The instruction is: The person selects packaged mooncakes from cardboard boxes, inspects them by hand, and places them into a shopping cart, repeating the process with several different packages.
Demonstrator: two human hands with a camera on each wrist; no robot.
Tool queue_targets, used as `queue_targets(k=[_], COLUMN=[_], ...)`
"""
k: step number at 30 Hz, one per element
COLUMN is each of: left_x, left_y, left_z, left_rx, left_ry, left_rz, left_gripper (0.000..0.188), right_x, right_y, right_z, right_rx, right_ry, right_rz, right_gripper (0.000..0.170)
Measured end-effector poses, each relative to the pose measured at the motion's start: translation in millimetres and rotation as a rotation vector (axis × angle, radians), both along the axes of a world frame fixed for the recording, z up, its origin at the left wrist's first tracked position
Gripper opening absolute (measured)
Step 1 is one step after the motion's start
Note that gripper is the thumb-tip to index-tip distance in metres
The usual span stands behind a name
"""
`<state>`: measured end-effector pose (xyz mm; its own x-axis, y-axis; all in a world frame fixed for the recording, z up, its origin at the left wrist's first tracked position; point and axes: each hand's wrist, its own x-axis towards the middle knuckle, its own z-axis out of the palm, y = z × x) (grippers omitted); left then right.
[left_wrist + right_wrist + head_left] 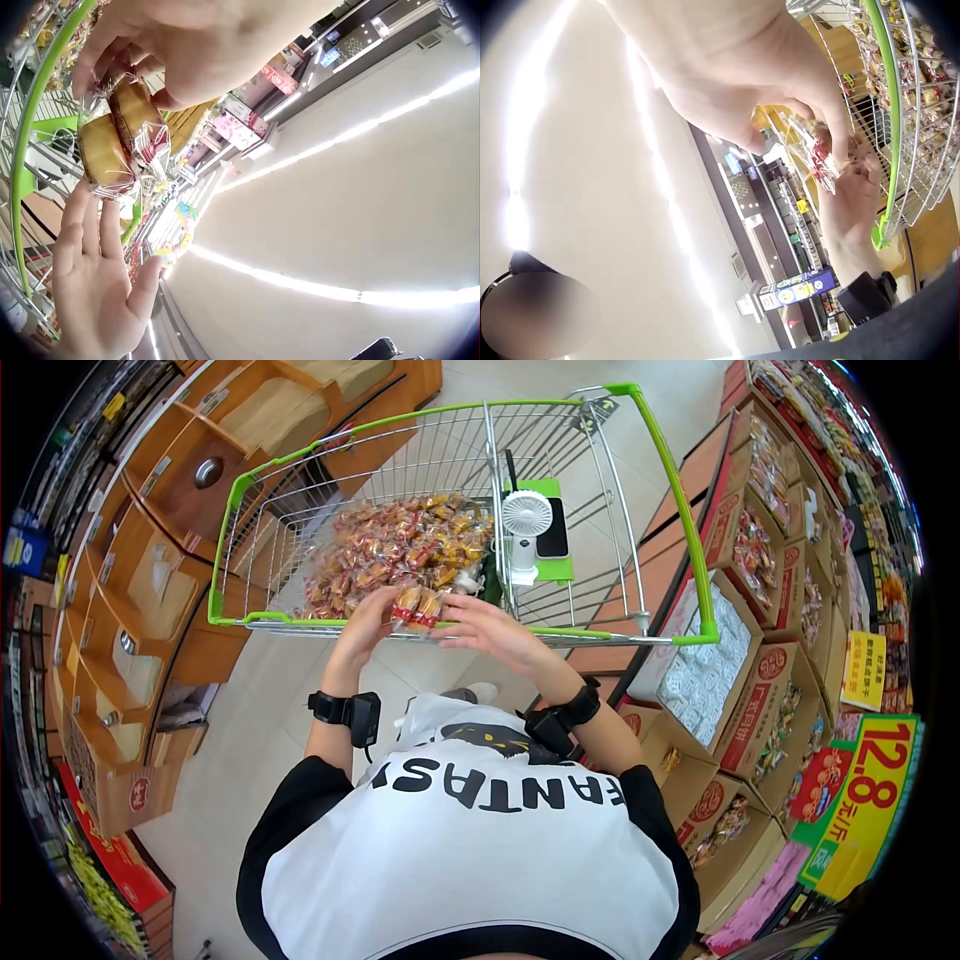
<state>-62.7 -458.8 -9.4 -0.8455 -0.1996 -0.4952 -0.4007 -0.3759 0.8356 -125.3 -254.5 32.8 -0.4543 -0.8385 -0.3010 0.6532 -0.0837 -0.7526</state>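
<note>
Two small yellow cakes in clear wrappers with red print point(416, 606) are held side by side over the near rail of a shopping cart point(240, 495). My left hand point(368, 622) grips them from the left; its curled fingers show in the left wrist view around the upper cake point(135, 112). From the other side my right hand point(492, 630) touches them with its fingertips, its fingers point(75, 206) nearly straight and its palm facing up in that view. Just beyond both hands, a large heap of similar wrapped cakes point(400, 545) fills much of the cart basket.
A white handheld fan point(525, 525) and a black phone point(552, 530) lie on the cart's green seat panel point(555, 569). Wooden display bins point(150, 560) stand on the left. Along the right are cardboard boxes of packaged snacks point(770, 700) and a yellow-green price sign point(865, 800).
</note>
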Motion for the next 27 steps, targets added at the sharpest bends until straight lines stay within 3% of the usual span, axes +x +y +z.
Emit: queue_targets(k=[5,12,15,16,18,22,26,27], left_x=[11.9,13.2,6.1,4.4,2.8,2.3,1.5,0.1], left_y=[-6.9,-28.9,-41.7,-50.7,-64.9,-61.8,-51.5,-49.4], left_z=[0.4,-0.6,13.9,11.4,8.1,13.5,0.2,0.4], left_rx=[0.082,-0.001,-0.028,-0.029,0.012,-0.203,-0.226,-0.189], left_ry=[-0.018,-0.010,0.116,0.115,0.244,0.056,0.031,0.057], left_rz=[-0.002,0.122,0.250,0.251,0.358,0.465,0.424,0.299], left_gripper=[0.024,0.026,0.032,0.032,0.032,0.039,0.035,0.033], right_x=[-0.7,-7.6,-9.6,-9.0,-7.9,-12.7,-11.0,-10.3], right_y=[-17.1,-47.5,-58.4,-58.7,-59.2,-42.0,-16.2,-9.8], right_z=[-7.1,-19.2,0.0,3.6,6.7,-5.5,-11.1,-10.7], right_rx=[0.071,0.127,-0.174,-0.174,-0.058,0.076,0.176,0.196], right_ry=[-0.063,-0.038,0.038,0.037,0.099,0.250,0.259,0.240], right_rz=[0.042,0.024,0.033,0.034,-0.025,0.136,0.179,0.161], right_gripper=[0.048,0.049,0.051,0.051,0.051,0.047,0.039,0.037])
